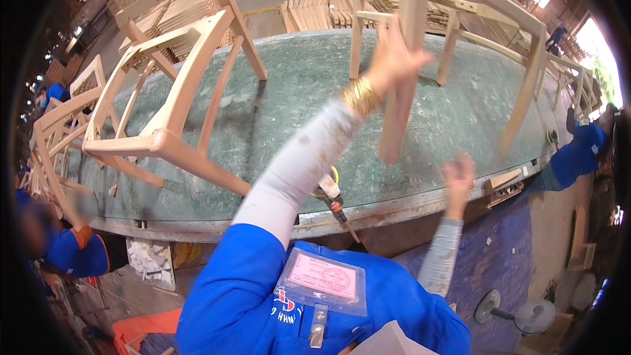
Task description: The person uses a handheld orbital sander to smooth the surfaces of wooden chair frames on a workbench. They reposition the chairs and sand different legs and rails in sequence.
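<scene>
My one head-worn fisheye camera looks steeply down past my chest, close over the green counter (289,92), edges bending.

Left hand (394,59) wrapped round a leg of the bare wooden chair (453,20) standing on the green workbench (296,98). Right hand (459,177) hangs open near the bench edge, touching nothing. Another chair frame (171,92) lies tipped at the left; a sander (330,192) rests by the edge.

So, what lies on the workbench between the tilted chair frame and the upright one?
In the head view, only the bare green top of the workbench lies between the tilted chair frame and the upright chair frame.
</scene>
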`<state>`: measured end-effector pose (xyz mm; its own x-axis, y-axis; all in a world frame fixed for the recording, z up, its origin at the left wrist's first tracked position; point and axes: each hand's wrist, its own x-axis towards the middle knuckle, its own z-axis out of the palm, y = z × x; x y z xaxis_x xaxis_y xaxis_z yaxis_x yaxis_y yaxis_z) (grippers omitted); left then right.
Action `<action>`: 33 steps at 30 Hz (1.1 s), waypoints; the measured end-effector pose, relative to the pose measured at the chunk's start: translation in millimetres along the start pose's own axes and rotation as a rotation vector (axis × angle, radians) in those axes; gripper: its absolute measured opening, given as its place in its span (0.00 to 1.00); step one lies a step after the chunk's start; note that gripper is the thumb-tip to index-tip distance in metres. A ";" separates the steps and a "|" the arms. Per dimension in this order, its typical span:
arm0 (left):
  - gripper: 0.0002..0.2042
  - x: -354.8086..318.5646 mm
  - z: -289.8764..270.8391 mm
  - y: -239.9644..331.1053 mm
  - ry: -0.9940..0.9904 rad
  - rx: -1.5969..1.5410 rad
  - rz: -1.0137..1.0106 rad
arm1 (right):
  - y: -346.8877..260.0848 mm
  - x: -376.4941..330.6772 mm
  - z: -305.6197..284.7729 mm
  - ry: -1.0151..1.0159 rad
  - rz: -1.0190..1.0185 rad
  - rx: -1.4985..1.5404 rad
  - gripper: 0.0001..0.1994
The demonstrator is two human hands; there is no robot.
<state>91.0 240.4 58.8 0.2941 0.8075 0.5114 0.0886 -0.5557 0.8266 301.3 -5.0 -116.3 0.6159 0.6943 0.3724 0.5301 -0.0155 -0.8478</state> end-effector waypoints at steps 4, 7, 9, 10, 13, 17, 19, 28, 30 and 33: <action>0.45 -91.9 37.7 -22.6 0.143 -0.226 -0.042 | -2.7 92.3 -94.0 0.519 -0.068 -0.317 0.34; 0.44 -130.1 44.7 -19.8 0.016 -0.268 -0.150 | 14.0 134.3 -97.9 0.501 -0.085 -0.537 0.39; 0.40 -157.5 51.5 -23.5 0.023 -0.233 -0.142 | 38.7 151.5 -110.4 0.439 -0.144 -0.591 0.38; 0.38 -170.1 51.8 -27.3 0.018 -0.255 -0.130 | 55.3 158.7 -135.9 0.436 -0.245 -0.702 0.37; 0.36 -201.6 65.1 -44.7 -0.010 -0.226 -0.202 | 64.8 176.1 -97.4 0.392 -0.040 -0.177 0.31; 0.38 -211.5 104.2 -57.8 -0.083 -0.202 -0.204 | 95.8 180.9 -114.6 0.335 0.042 -0.056 0.28; 0.41 -208.4 124.9 -66.3 -0.122 -0.234 -0.230 | 125.0 196.3 -137.6 0.321 -0.033 -0.052 0.28; 0.47 -144.7 223.6 -79.7 -0.130 -0.273 -0.212 | 202.6 300.2 -208.4 0.167 0.195 0.235 0.26; 0.51 -122.7 251.7 -84.4 -0.204 -0.194 -0.214 | 199.8 304.5 -198.1 0.173 0.331 0.140 0.26; 0.51 -84.1 272.7 -77.8 -0.477 0.275 -0.209 | 200.9 289.9 -184.5 0.065 0.448 0.023 0.26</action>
<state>318.8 161.7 -112.6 0.6337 0.7626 0.1298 0.4156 -0.4771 0.7744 693.8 60.4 -109.0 0.8173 0.5761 -0.0106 0.1903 -0.2873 -0.9387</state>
